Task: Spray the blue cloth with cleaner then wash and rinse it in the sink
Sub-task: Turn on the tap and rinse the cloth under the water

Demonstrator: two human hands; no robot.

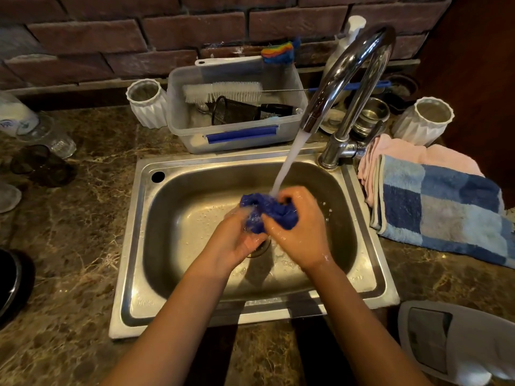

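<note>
The blue cloth (pixel 267 211) is bunched up and wet over the middle of the steel sink (pixel 178 207). My left hand (pixel 237 240) grips its lower left part and my right hand (pixel 299 227) grips its right side. Water runs in a white stream from the chrome faucet (pixel 354 71) onto the top of the cloth between my hands. The drain is partly hidden under my left hand. Both hands are wet.
Behind the sink stands a clear plastic tub (pixel 237 107) with a bottle brush and a mesh cup. White ribbed vases (pixel 147 103) (pixel 426 119) flank it. A blue checked towel (pixel 443 207) and a pink cloth (pixel 418 156) lie on the right counter. Glasses (pixel 53 137) sit at the left.
</note>
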